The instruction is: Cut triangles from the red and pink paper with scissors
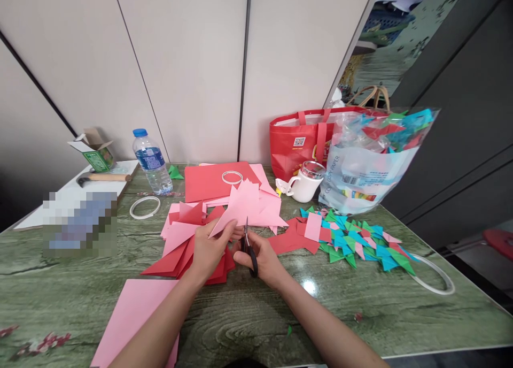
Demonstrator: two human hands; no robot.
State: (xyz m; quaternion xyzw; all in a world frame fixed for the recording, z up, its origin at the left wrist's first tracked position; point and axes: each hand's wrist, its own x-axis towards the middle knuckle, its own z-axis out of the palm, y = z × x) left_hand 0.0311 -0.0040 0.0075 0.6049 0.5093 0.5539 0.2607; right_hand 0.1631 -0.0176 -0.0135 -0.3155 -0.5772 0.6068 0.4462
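Note:
My left hand (212,247) pinches a folded piece of pink paper (229,214) between thumb and fingers. In my right hand (262,258) is a pair of scissors (251,257) with black handles, fingers wrapped around the loops. The scissor blades point up and away from me, right at the lower edge of the pink paper; whether they are cutting into it I cannot tell. Under and left of my left hand lie red paper pieces (174,262) in a loose pile. Red paper strips (294,237) with a small pink piece on top lie right of my right hand.
Folded green, blue and red paper pieces (352,239) lie at the right by a white ring (441,282). Behind stand a white mug (305,189), a plastic bag (356,181) and a red bag (290,151). A water bottle (154,170), hammer (108,178) and pink sheets (132,314) are leftward.

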